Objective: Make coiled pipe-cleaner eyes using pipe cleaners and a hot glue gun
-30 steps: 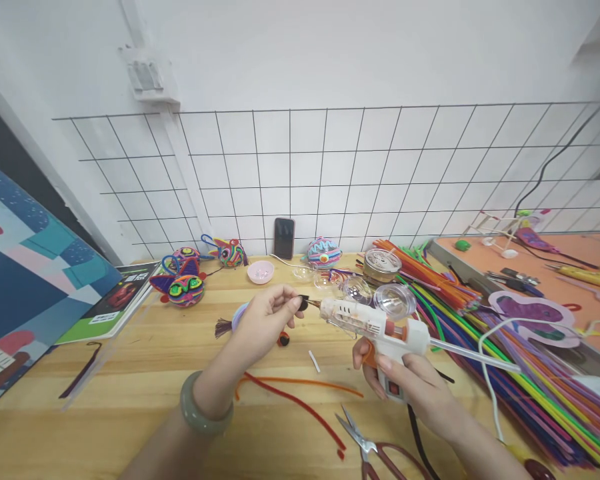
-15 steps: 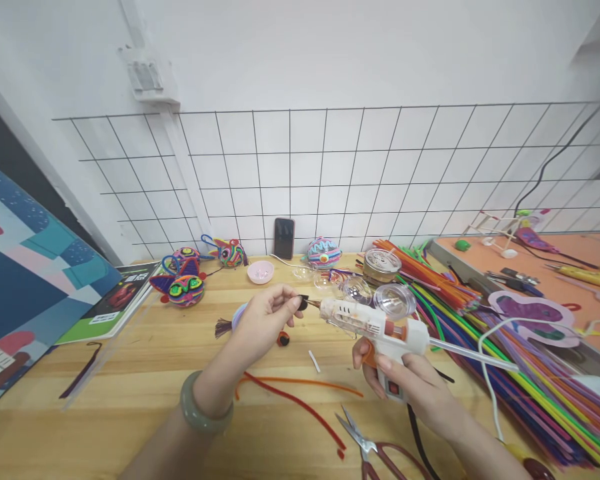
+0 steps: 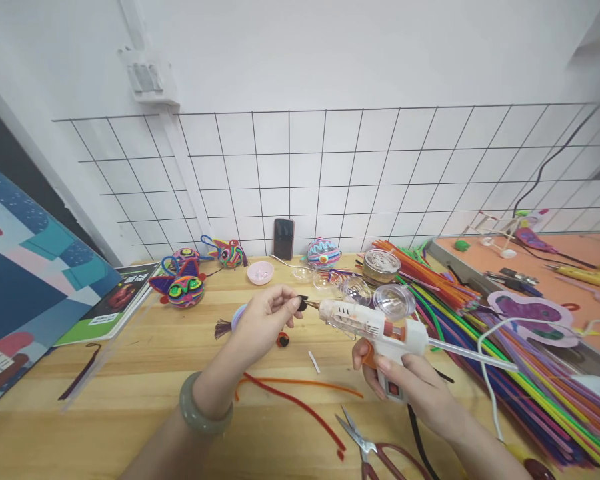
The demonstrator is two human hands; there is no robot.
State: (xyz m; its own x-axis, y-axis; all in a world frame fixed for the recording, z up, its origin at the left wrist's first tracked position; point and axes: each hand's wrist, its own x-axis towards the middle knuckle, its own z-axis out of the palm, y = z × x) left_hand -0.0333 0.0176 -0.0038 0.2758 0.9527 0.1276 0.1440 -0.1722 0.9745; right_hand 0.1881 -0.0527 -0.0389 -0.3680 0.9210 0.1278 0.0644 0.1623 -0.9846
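My left hand [image 3: 267, 317] pinches a small black piece [image 3: 303, 303] between thumb and fingertips. In my right hand [image 3: 405, 380] is a white hot glue gun [image 3: 355, 317], its index finger at the orange trigger. The gun's metal nozzle points left and meets, or nearly meets, the black piece; I cannot tell whether they touch. A clear glue stick [image 3: 473, 353] sticks out of the gun's back. Below my left hand lies a small orange-and-black round piece [image 3: 283, 339]. Behind that hand, a pale purple-blue round thing with a dark tassel [image 3: 223, 327] is partly hidden.
Scissors [image 3: 365, 443], red [image 3: 300, 407] and orange pipe cleaners [image 3: 305, 383] and a short white stick [image 3: 314, 361] lie in front. Many pipe cleaners [image 3: 520, 373] cover the right side. Clear plastic cups [image 3: 394, 300], a pink bowl [image 3: 261, 272], a phone [image 3: 284, 239] and colourful crafted figures [image 3: 185, 290] stand behind.
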